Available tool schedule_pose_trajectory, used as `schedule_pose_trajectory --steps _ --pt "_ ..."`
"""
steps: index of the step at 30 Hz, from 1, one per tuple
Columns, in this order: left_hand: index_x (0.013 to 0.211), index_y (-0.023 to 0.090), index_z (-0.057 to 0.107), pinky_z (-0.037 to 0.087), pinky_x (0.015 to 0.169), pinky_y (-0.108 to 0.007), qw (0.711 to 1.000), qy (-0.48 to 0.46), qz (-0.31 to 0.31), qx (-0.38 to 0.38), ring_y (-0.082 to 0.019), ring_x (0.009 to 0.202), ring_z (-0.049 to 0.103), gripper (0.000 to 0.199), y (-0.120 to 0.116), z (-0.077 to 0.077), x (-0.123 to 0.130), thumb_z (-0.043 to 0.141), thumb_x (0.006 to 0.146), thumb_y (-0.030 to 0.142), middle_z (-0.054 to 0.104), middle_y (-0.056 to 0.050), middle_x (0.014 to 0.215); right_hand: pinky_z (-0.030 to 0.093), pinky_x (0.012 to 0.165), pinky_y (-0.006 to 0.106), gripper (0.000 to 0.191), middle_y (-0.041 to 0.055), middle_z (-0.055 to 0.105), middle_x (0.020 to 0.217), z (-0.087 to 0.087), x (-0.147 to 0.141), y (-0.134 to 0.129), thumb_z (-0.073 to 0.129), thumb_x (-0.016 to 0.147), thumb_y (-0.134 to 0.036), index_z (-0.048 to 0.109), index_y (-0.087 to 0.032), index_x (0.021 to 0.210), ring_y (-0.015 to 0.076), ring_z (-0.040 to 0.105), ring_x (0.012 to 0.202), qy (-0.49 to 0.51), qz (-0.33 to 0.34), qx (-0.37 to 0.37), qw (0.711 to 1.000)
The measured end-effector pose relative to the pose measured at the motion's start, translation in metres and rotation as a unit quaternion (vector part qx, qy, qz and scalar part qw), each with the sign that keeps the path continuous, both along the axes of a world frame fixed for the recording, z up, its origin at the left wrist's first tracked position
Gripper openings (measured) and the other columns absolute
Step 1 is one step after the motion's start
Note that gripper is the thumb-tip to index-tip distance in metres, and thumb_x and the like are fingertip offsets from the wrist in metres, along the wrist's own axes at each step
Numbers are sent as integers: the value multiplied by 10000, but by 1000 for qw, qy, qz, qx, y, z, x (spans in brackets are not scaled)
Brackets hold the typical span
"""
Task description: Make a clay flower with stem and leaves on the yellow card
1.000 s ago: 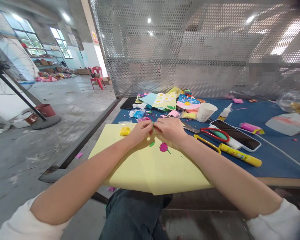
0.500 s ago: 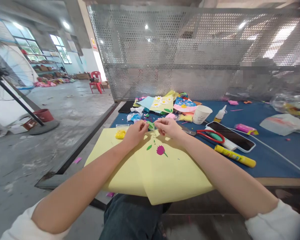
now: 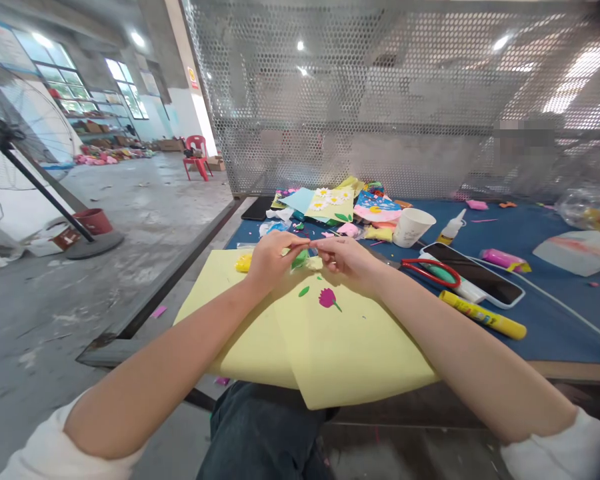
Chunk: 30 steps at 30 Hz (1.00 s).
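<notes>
A small green craft piece (image 3: 300, 260) was held in a narrow pinch betw. the L hand (image 3: 275, 261) and R hand (image 3: 345, 260), forearms angled inward, fingertips nearly meeting just above a yellow card sheet (image 3: 340, 353) w/ pink tulip cutout (image 3: 329, 299), by blue tabletop (image 3: 570, 333).

The left hand (image 3: 275, 261) and right hand (image 3: 345, 259) cover much of the small green scrap (image 3: 300, 260) between them, and the red-handled scissors (image 3: 430, 272) have their blades hidden behind the right hand.
</notes>
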<state>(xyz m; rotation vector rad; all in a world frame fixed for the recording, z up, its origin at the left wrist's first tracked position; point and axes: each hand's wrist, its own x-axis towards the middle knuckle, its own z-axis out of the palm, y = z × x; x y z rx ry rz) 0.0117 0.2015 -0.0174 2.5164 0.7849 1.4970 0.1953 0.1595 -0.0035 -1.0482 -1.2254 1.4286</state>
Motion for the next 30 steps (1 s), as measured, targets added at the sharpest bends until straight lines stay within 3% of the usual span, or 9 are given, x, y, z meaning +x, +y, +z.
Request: schedule_pose_trajectory --steps 6,11,17,23,27,30 --pt "763 199 686 471 675 -282 998 -30 22 -50 -157 683 604 297 -3 3 0 649 846 482 713 -11 764 233 415 211 237 -59 445 579 0 5 6 667 757 -334 736 -167 910 38 354 442 -18 -32 22 999" --pt "849 221 721 456 758 -312 998 1 14 -59 -178 775 632 245 -3 2 1 582 909 415 747 -8 850 251 427 216 247 -54 471 571 -3 8 8 638 765 -332 732 -158 913 41 378 434 -42 -53 38 997" --pt "727 203 672 435 682 -301 996 0 25 -88 -174 698 605 331 -2 2 1 663 817 521 709 -4 751 301 461 247 245 -39 551 565 -3 3 6 641 745 -315 746 -170 913 63 377 446 -161 -76 157 971" --pt "709 200 628 397 695 -313 995 66 63 -32 -178 686 585 485 0 -1 0 534 836 658 682 -14 709 389 558 263 224 40 700 796 -1 -2 0 679 728 -373 763 -182 810 122 530 630 -228 -68 168 957" --pt "721 205 618 385 732 -323 990 110 82 28 -183 720 604 505 0 -5 1 449 886 651 682 -17 717 414 652 275 171 34 705 777 -6 -6 -3 680 731 -331 752 -178 763 143 570 709 -206 -52 177 961" --pt "745 204 616 390 720 -324 990 106 83 50 -182 712 613 509 -1 -5 2 434 889 657 690 -22 741 377 594 265 169 7 663 710 -6 -9 -3 657 747 -328 739 -180 763 112 508 619 -193 -57 164 966"
